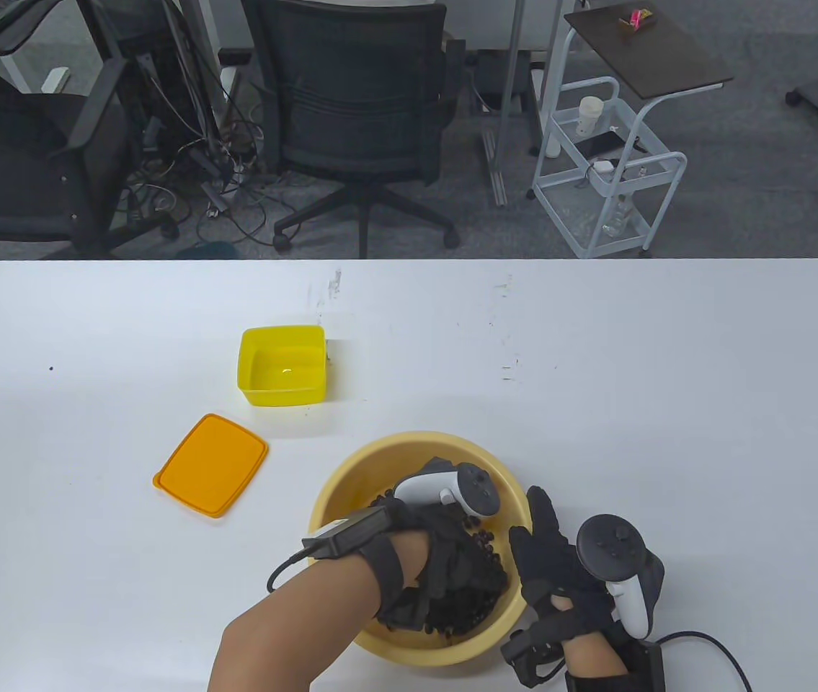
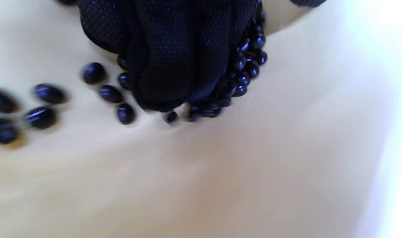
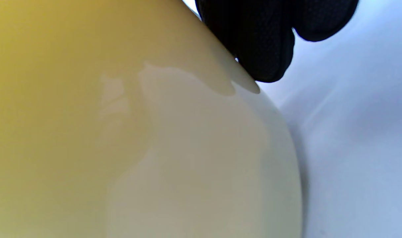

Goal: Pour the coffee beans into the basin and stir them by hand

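Note:
The cream-yellow basin [image 1: 409, 441] stands near the table's front edge with dark coffee beans [image 1: 470, 614] heaped in its near right part. My left hand [image 1: 448, 566] reaches down into it. In the left wrist view its gloved fingers [image 2: 174, 59] lie close together with their tips on the basin floor [image 2: 220, 172], beans [image 2: 248, 64] packed against them and loose beans [image 2: 42, 115] scattered beside. My right hand [image 1: 549, 551] rests outside the basin's right wall, fingers straight; its fingertips [image 3: 263, 53] touch the outer wall [image 3: 161, 138].
A yellow square container [image 1: 283, 364] sits empty behind and left of the basin. Its orange lid [image 1: 211, 465] lies flat on the white table [image 1: 668, 404] to the basin's left. Office chairs and a cart stand beyond the far edge.

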Available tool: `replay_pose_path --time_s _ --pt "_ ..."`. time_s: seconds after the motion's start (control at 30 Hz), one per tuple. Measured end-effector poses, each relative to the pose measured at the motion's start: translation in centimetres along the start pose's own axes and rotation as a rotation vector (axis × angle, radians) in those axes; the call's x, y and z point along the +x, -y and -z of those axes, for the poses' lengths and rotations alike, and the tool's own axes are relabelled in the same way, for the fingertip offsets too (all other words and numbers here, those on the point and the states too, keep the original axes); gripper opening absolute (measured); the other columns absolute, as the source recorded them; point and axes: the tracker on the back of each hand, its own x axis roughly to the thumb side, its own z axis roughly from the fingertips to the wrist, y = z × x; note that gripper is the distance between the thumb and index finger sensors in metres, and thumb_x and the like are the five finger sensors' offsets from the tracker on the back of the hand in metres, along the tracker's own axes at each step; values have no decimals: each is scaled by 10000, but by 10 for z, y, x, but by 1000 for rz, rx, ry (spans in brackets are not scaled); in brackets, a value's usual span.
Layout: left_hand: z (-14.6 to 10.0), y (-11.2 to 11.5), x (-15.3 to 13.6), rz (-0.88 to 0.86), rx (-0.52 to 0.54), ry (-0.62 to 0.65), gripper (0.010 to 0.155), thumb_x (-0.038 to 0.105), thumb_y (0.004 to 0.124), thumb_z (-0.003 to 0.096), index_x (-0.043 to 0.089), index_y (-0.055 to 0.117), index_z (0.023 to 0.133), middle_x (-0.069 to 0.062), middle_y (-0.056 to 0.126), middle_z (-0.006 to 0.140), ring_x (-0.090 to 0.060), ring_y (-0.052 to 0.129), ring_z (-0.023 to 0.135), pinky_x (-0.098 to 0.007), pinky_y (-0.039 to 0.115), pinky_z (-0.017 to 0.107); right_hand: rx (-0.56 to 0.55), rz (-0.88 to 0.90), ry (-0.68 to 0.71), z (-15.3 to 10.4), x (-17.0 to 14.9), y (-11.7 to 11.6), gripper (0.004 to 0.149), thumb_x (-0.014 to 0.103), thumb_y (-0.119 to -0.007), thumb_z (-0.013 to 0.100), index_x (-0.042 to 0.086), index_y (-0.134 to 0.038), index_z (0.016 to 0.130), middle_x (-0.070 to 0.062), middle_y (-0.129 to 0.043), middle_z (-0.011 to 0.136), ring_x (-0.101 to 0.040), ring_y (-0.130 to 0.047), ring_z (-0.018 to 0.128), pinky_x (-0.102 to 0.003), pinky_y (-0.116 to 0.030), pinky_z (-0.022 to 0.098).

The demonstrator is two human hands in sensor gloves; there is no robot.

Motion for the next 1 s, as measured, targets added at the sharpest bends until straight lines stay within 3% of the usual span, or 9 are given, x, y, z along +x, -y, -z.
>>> replay_pose_path --time_s 0.13,0.27,0.5,0.67,0.8,0.93,1.0 --pt "-5 -10 0 -29 222 29 674 526 547 555 29 514 1008 -145 797 886 -237 946 685 -508 657 672 1 1 0 0 0 0 646 365 -556 528 97 -245 1026 -222 -647 898 -455 -842 712 -594 -611 559" --pt "-13 -16 3 111 375 -26 654 511 571 545 82 484 1032 -146 723 939 -247 875 729 -509 566 725 3 1 0 0 0 0 647 366 -556 528 96 -243 1026 -223 -647 899 -454 -840 715 -595 -610 560" --pt "-17 -9 14 553 460 -164 613 481 597 538 161 490 1050 -150 656 973 -322 784 794 -532 457 756 4 1 0 0 0 0 647 366 -556 528 98 -243 1026 -223 -647 899 -455 -840 715 -595 -610 561" --pt "-19 -8 17 819 433 -404 655 497 606 521 134 497 1055 -195 687 976 -379 851 833 -547 534 733 5 2 0 0 0 0 647 367 -555 528 99 -242 1026 -222 -646 900 -454 -840 715 -594 -610 561" --pt "-18 -6 4 968 269 -651 716 513 601 514 -1 553 1010 -256 795 897 -412 953 758 -559 617 696 6 2 0 0 0 0 646 367 -555 529 100 -242 1026 -221 -645 901 -455 -838 717 -595 -609 561" --pt "-19 -4 -5 950 171 -784 694 500 554 531 -63 711 906 -225 963 739 -353 1078 566 -500 701 658 6 2 0 0 0 0 647 369 -555 529 101 -243 1028 -220 -645 902 -453 -839 718 -595 -609 562" --pt "-16 -3 -11 780 38 -796 700 502 552 534 -83 767 854 -228 1005 673 -355 1096 489 -486 715 648 8 4 -1 0 0 0 646 369 -554 529 103 -242 1027 -221 -642 904 -456 -837 718 -595 -607 563"
